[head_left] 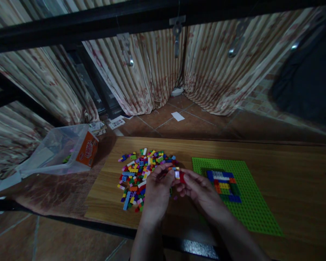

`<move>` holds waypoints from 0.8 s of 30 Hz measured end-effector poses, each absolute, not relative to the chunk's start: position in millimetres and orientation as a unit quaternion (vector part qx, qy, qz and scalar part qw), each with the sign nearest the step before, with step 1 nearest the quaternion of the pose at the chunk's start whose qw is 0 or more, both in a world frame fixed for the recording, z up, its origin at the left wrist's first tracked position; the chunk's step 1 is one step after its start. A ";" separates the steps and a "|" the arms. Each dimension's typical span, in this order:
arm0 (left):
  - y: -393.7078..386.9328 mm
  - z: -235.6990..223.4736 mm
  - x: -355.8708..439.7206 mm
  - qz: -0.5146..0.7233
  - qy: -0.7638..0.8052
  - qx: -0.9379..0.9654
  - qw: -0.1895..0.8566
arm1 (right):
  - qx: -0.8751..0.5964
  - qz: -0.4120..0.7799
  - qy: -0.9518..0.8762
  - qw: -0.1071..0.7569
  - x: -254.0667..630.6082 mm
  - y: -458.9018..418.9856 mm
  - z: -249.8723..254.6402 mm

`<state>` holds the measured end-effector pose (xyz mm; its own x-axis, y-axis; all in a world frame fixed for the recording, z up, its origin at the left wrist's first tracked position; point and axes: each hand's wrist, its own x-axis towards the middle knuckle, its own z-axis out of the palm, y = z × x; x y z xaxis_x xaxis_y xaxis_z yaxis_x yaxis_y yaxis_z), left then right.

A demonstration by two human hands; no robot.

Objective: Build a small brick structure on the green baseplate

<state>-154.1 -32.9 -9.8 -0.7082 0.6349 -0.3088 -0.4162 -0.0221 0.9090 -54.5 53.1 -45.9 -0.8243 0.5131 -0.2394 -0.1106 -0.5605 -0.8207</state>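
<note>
Fingers of the left hand and right hand pinch small bricks above the tabletop, between the pile and the green baseplate. The fingers obscure the bricks; whether they are joined is hard to tell. Hand and forearm partly hide pile and baseplate.

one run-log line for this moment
left hand and right hand hold bricks | pile: on table | baseplate: right of pile, bears build

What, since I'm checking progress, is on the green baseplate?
A multicoloured brick build sits on the baseplate. Anything beneath it or behind the right hand and forearm is hidden.
</note>
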 end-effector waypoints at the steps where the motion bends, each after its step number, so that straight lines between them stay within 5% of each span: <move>1: -32.9 -9.6 -153.7 0.712 0.588 0.090 0.373 | -0.221 0.860 -0.423 0.183 -55.3 52.1 -45.6; 24: -19.2 -0.8 -134.0 0.711 0.588 0.026 0.384 | -0.285 0.814 -0.463 0.203 -43.6 54.2 -46.7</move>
